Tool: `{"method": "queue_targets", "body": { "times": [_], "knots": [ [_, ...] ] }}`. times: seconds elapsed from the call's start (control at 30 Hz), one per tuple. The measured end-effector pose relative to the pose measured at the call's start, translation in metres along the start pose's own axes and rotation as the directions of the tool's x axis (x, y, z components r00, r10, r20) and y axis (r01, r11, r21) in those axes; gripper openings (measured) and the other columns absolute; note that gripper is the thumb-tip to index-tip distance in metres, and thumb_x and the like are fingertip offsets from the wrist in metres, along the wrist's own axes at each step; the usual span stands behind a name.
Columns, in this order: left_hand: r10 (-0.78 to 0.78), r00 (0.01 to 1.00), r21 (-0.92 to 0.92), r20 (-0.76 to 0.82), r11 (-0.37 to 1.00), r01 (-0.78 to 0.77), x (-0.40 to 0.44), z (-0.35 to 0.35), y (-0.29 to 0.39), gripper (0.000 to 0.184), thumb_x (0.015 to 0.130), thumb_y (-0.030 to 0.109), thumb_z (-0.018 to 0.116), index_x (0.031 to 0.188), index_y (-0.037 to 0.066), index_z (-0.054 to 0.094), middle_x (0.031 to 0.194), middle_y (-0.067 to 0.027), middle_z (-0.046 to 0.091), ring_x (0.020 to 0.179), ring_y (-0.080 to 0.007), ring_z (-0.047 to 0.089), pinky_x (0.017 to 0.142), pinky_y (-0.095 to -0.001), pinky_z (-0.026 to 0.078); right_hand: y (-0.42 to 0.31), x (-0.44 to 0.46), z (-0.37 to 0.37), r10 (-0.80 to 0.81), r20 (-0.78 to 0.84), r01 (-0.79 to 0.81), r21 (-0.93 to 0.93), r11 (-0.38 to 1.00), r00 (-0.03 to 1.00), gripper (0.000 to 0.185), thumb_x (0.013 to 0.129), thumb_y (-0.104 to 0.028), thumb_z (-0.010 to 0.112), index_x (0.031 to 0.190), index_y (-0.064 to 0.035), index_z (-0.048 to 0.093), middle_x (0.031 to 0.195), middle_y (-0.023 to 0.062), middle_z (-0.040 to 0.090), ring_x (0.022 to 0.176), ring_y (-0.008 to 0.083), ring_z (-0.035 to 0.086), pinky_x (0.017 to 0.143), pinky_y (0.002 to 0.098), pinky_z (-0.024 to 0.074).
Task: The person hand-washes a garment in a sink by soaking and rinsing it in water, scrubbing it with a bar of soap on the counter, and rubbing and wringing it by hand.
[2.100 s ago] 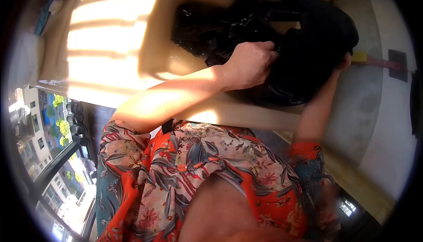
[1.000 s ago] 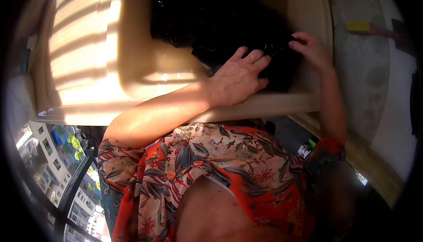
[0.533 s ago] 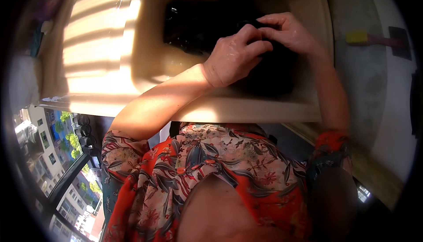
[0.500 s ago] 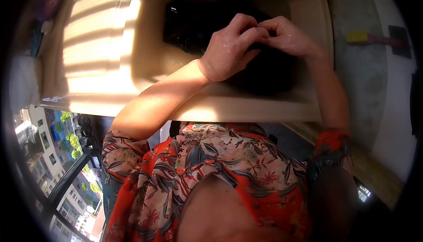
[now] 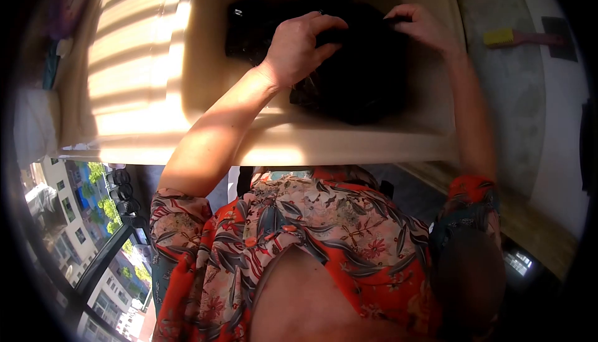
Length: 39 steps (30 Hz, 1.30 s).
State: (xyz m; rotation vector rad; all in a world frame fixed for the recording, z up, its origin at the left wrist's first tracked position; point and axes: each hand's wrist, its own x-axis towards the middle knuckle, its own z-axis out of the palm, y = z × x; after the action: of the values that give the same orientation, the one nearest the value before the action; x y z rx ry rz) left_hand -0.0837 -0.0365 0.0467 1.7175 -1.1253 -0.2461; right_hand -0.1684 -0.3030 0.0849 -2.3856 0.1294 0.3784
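Sun streams in on the L side, laying bright bands w/ dark stripes across the ribbed board [image 5: 134,49] of our cream basin [image 5: 274,149]. Lower L, we've got a window [image 5: 115,242] w/ bldgs [image 5: 71,217] & green trees [image 5: 109,211] outside, all tipped sideways in our view. R of the basin runs a grey ledge [image 5: 507,105]; on it, a brush [image 5: 529,38] w/ yellow bristles & pink handle, its handle end over a dark square [image 5: 559,40].

Black cloth [image 5: 374,80] lies bunched in the basin, mostly toward the R half, w/ wet glints at its L end. It's so dark that folds are hard to make out.

Our L hand [image 5: 299,46] is over the cloth's L part, back of hand up, fingers bent, thumb apart from them w/ dark fabric btwn; can't tell if they're clamped on it. Our R hand [image 5: 423,29] is at the cloth's upper R edge, thumb & fingertips pinched on a bit of it. Hands are well apart, cloth btwn them. Both forearms reach over the basin's near rim; we're in a floral shirt [image 5: 367,230], red & cream w/ grey leaves, sleeves ending near the elbows.
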Motion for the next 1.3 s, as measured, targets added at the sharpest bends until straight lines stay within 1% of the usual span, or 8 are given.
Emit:
{"method": "queue_targets", "body": {
  "times": [0.23, 0.37, 0.47, 0.6, 0.77, 1.0, 1.13, 1.3],
  "knots": [
    [0.001, 0.997, 0.033, -0.079, 0.999, 0.002, -0.001, 0.003, 0.01, 0.041, 0.073, 0.008, 0.067, 0.112, 0.015, 0.059, 0.099, -0.0124, 0.061, 0.083, -0.0252, 0.062, 0.073, -0.0332, 0.05, -0.02, 0.01, 0.0, -0.014, -0.091, 0.039, 0.284, 0.958, 0.996, 0.02, 0.087, -0.019, 0.06, 0.1, -0.0035, 0.064, 0.085, -0.0021, 0.065, 0.076, 0.0047, 0.059, 0.069, 0.0184, 0.0466],
    [-0.332, 0.935, -0.379, 0.127, 0.855, 0.355, 0.005, -0.001, -0.016, 0.034, 0.078, 0.006, 0.062, 0.111, 0.014, 0.061, 0.095, -0.0081, 0.063, 0.075, -0.0109, 0.059, 0.071, -0.0259, 0.049, 0.0, 0.009, 0.015, 0.04, -0.013, -0.03, 0.437, 0.899, 0.999, 0.028, 0.087, -0.017, 0.06, 0.112, -0.0027, 0.059, 0.098, 0.0007, 0.064, 0.09, 0.0082, 0.058, 0.081, 0.022, 0.0452],
    [-0.364, 0.925, -0.395, 0.113, 0.837, 0.378, 0.007, -0.003, -0.025, 0.033, 0.078, 0.006, 0.063, 0.111, 0.012, 0.061, 0.094, -0.0069, 0.063, 0.077, -0.0107, 0.059, 0.072, -0.0252, 0.048, 0.007, 0.004, 0.021, -0.036, 0.029, 0.013, 0.573, 0.82, 0.999, 0.037, 0.086, -0.015, 0.061, 0.12, -0.002, 0.052, 0.109, 0.0024, 0.06, 0.1, 0.0106, 0.055, 0.089, 0.0249, 0.042],
    [-0.387, 0.906, -0.422, 0.172, 0.802, 0.423, 0.009, -0.006, -0.032, 0.035, 0.078, 0.007, 0.063, 0.113, 0.008, 0.059, 0.096, -0.0079, 0.063, 0.084, -0.0129, 0.058, 0.077, -0.0259, 0.047, 0.015, -0.004, 0.042, 0.074, -0.074, -0.058, 0.209, 0.976, 0.994, 0.03, 0.083, -0.01, 0.063, 0.111, -0.0015, 0.056, 0.1, 0.0004, 0.06, 0.091, 0.0089, 0.055, 0.084, 0.0235, 0.0424],
    [-0.405, 0.872, -0.221, 0.274, 0.856, 0.467, 0.016, -0.018, -0.024, 0.054, 0.065, 0.012, 0.063, 0.118, 0.001, 0.055, 0.1, -0.015, 0.062, 0.091, -0.0216, 0.059, 0.085, -0.0301, 0.045, -0.056, -0.039, -0.012, -0.048, -0.31, 0.198, 0.472, 0.859, 0.95, 0.02, 0.082, -0.004, 0.06, 0.101, -0.0005, 0.06, 0.093, 0.0012, 0.062, 0.086, 0.0083, 0.056, 0.079, 0.0218, 0.0429],
    [-0.21, 0.97, 0.055, 0.123, 0.977, 0.205, 0.058, -0.025, -0.011, 0.054, 0.066, 0.012, 0.063, 0.118, 0.006, 0.055, 0.1, -0.0175, 0.064, 0.096, -0.0304, 0.06, 0.086, -0.0333, 0.047, -0.147, -0.096, -0.093, -0.143, -0.777, 0.393, 0.143, 0.908, 0.613, 0.026, 0.077, 0.0, 0.06, 0.103, 0.0025, 0.061, 0.096, 0.0122, 0.063, 0.088, 0.0204, 0.062, 0.078, 0.0281, 0.0507],
    [-0.295, 0.945, 0.124, 0.14, 0.952, 0.279, 0.067, -0.039, -0.043, 0.054, 0.065, 0.018, 0.065, 0.117, 0.006, 0.057, 0.098, -0.0165, 0.064, 0.094, -0.0293, 0.06, 0.084, -0.0339, 0.047, -0.149, -0.104, -0.114, 0.037, -0.907, 0.39, 0.218, 0.895, 0.42, 0.023, 0.077, -0.003, 0.062, 0.099, 0.0031, 0.063, 0.099, 0.0157, 0.063, 0.089, 0.0238, 0.063, 0.077, 0.0284, 0.0534],
    [-0.176, 0.984, 0.21, 0.017, 0.963, 0.168, 0.076, -0.067, -0.055, 0.04, 0.065, 0.023, 0.064, 0.1, 0.004, 0.064, 0.088, -0.0164, 0.066, 0.084, -0.0268, 0.063, 0.075, -0.0342, 0.049, -0.145, -0.109, -0.179, 0.35, -0.861, 0.525, 0.504, 0.685, 0.37, 0.035, 0.071, -0.015, 0.067, 0.1, 0.0039, 0.063, 0.103, 0.0209, 0.061, 0.091, 0.0304, 0.06, 0.083, 0.0372, 0.0497]
  ]
}}
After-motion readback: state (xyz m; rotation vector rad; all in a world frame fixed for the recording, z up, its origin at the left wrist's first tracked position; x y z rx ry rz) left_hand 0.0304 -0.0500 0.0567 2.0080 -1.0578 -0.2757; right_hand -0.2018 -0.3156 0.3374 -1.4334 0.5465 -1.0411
